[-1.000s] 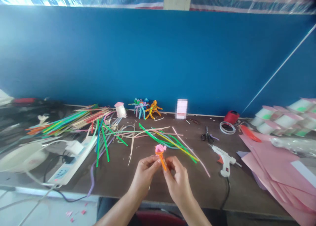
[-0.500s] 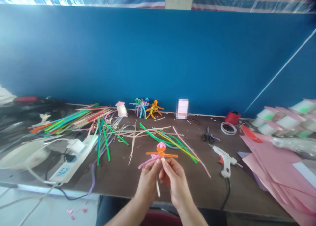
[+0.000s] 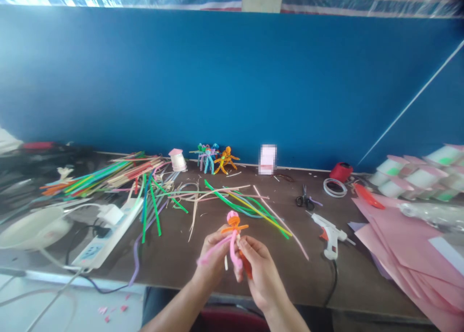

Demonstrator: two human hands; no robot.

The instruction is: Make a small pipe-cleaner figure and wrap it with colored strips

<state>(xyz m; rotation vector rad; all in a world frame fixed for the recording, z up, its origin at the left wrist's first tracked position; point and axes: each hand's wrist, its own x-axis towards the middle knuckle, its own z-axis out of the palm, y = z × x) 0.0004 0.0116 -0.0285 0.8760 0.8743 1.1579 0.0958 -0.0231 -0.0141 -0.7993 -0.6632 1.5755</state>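
Observation:
Between my two hands is a small pipe cleaner figure [image 3: 235, 228] with a pink top, an orange head and orange arms, and pink strands hanging below. My left hand [image 3: 212, 257] grips it from the left, fingers closed behind it. With thumb and fingers pinched, my right hand [image 3: 259, 264] holds its lower part, where an orange strand shows by the palm. A short white piece pokes out below my left fingers. Loose green, yellow and pink pipe cleaners [image 3: 253, 209] lie on the table just beyond my hands.
Finished pipe cleaner figures [image 3: 217, 159] stand at the back beside a pink-topped white cup [image 3: 177, 160]. To the right are scissors [image 3: 305, 197], a glue gun [image 3: 330, 235] and pink sheets [image 3: 398, 254]. A power strip [image 3: 105, 238] and a pipe cleaner pile [image 3: 108, 175] lie left.
The figure has been turned and tilted in my hands, so its pink strands now hang toward me. My left hand has shifted slightly left and rolled over.

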